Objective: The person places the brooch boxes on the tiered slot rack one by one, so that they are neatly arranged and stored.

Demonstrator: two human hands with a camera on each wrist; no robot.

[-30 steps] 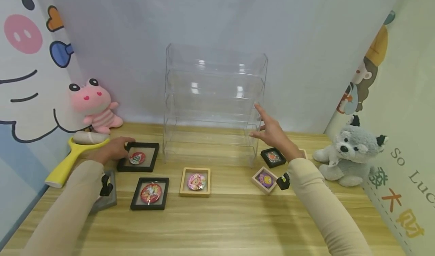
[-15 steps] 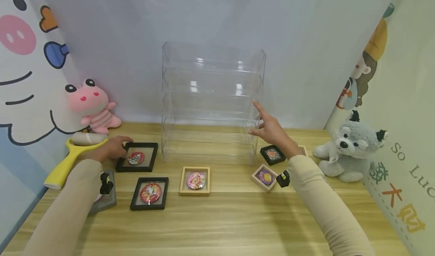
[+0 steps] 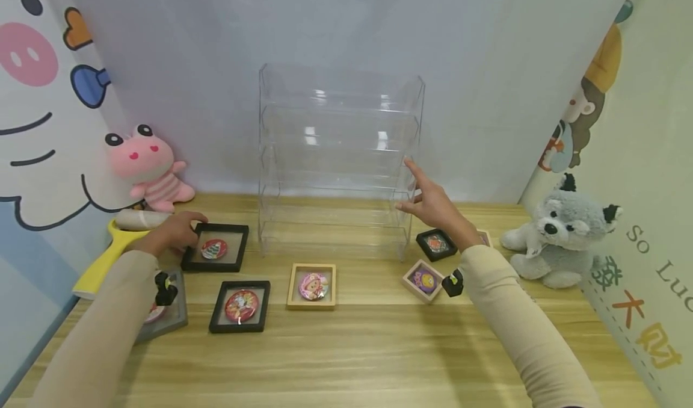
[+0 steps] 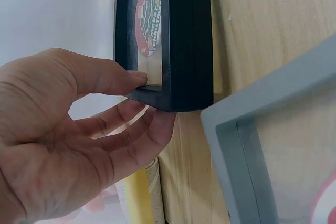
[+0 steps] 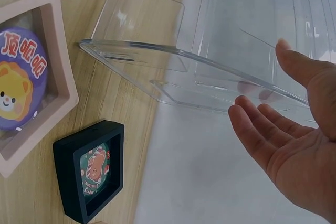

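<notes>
In the head view my left hand [image 3: 174, 232] is at the left edge of a black square display frame [image 3: 234, 239], which holds a red badge with a Christmas tree. The left wrist view shows the thumb on the black frame [image 4: 190, 40] near its corner and the fingers below, pinching it. My right hand [image 3: 435, 206] is at the right side of a tiered clear acrylic rack [image 3: 341, 182], fingers loosely extended. In the right wrist view, thumb and fingers of the right hand [image 5: 299, 161] lie about the edge of the rack's side panel [image 5: 131, 51].
A grey frame [image 3: 175, 312], another black frame [image 3: 238, 328] and a wooden frame [image 3: 311, 306] lie in front. Right of them are a pale pink frame [image 3: 423, 281] and a small black frame [image 3: 436, 244]. A yellow lint roller [image 3: 103, 269], pink plush [image 3: 143, 161] and grey plush [image 3: 560, 239] flank the table.
The left hand and the black frame with the tree badge have shifted slightly left. The right hand stays at the rack's side. The head view has swayed a little.
</notes>
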